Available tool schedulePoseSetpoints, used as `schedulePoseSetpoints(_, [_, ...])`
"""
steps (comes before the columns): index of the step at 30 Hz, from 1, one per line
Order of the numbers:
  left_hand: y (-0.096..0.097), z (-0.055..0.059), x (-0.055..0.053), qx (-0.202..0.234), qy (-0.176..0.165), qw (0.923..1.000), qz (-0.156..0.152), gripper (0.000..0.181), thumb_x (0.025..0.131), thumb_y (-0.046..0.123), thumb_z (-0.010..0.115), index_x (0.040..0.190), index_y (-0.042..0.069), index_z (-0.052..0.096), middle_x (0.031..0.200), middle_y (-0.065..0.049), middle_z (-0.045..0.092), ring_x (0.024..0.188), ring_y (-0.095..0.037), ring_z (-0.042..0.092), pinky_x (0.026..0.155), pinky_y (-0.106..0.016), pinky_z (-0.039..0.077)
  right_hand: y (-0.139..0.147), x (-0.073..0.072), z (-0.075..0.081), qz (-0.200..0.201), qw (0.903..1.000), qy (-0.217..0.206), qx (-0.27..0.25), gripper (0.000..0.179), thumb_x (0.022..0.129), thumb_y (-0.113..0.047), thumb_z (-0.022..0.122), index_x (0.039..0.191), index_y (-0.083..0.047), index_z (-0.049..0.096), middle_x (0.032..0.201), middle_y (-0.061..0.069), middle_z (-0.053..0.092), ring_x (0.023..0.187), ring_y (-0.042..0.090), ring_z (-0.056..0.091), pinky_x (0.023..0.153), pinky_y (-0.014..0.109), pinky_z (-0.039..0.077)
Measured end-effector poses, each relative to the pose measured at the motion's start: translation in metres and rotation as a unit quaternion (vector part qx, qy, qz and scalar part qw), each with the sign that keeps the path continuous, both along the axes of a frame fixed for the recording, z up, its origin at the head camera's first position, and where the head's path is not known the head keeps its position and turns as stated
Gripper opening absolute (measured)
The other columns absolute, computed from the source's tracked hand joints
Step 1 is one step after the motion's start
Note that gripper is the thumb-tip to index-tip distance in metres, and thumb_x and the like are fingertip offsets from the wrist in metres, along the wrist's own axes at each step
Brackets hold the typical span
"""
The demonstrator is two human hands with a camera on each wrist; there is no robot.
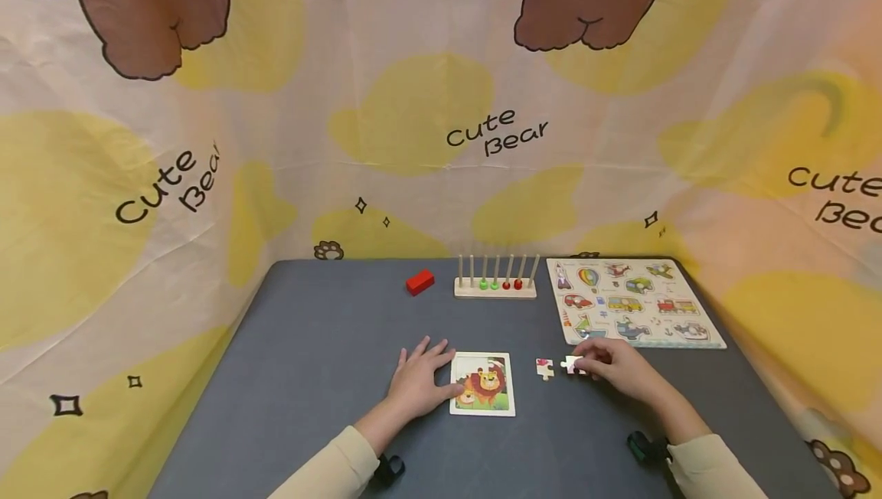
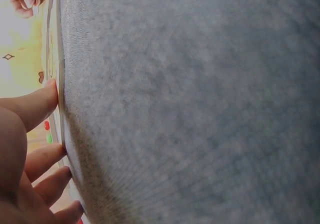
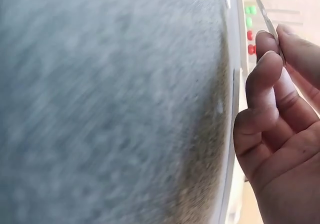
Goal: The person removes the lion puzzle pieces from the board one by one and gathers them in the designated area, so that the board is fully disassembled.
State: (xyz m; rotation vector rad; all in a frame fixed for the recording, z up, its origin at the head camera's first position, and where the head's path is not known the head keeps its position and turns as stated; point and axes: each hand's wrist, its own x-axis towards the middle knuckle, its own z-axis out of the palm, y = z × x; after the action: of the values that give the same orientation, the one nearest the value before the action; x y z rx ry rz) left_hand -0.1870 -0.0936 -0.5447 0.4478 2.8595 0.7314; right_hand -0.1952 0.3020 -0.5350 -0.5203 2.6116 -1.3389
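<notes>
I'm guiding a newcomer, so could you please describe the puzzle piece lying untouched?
On the dark table, find the framed lion puzzle the left hand touches. To its right lies a small white jigsaw piece with a pink patch; unlike its neighbour, the piece pinched in the right hand, no finger touches it.

Cream sleeves (image 1: 324, 472) end in plain cuffs (image 1: 360, 447), a looped black strap (image 1: 380, 471) by the left, a green-marked black band (image 1: 644, 448) by the right.

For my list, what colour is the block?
The block is red, best seen in the head view.
</notes>
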Motion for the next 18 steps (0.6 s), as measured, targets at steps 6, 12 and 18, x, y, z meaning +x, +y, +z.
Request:
schedulePoseSetpoints(6, [-0.0030, 0.0023, -0.0015, -0.001, 0.010, 0.9999, 0.013, 0.073, 0.084, 0.053, 0.076, 0.145, 0.019, 0.057, 0.157, -0.004, 0.047, 0.153, -0.034, 0.026, 0.118, -0.070, 0.014, 0.0018, -0.0056, -0.0005, 0.003, 1.0000, 0.001, 0.004, 0.017, 0.095, -0.023, 0.070, 0.106, -0.010, 0.071, 0.075, 0.002, 0.068, 0.062, 0.013, 0.059, 0.058, 0.026, 0.050])
schedulePoseSetpoints(12, [-0.0030, 0.0025, 0.0006, 0.000, -0.001, 1.0000, 0.005, 0.074, 0.084, 0.054, 0.076, 0.146, 0.018, 0.056, 0.157, -0.005, 0.046, 0.153, -0.035, 0.025, 0.118, -0.070, 0.014, 0.0036, -0.0059, -0.0027, 0.000, 0.9996, 0.003, 0.029, 0.015, 0.096, -0.023, 0.070, 0.104, -0.011, 0.072, 0.072, 0.000, 0.066, 0.061, 0.010, 0.058, 0.058, 0.026, 0.048])
schedulePoseSetpoints(18, [-0.0008, 0.0025, 0.0018, -0.003, -0.003, 1.0000, 0.003, 0.074, 0.084, 0.054, 0.075, 0.146, 0.019, 0.056, 0.157, -0.003, 0.046, 0.154, -0.034, 0.025, 0.119, -0.069, 0.014, 0.0008, -0.0059, -0.0047, -0.012, 0.9961, 0.016, 0.086, 0.012, 0.096, -0.026, 0.069, 0.102, -0.016, 0.073, 0.068, -0.005, 0.063, 0.057, 0.007, 0.054, 0.058, 0.026, 0.047])
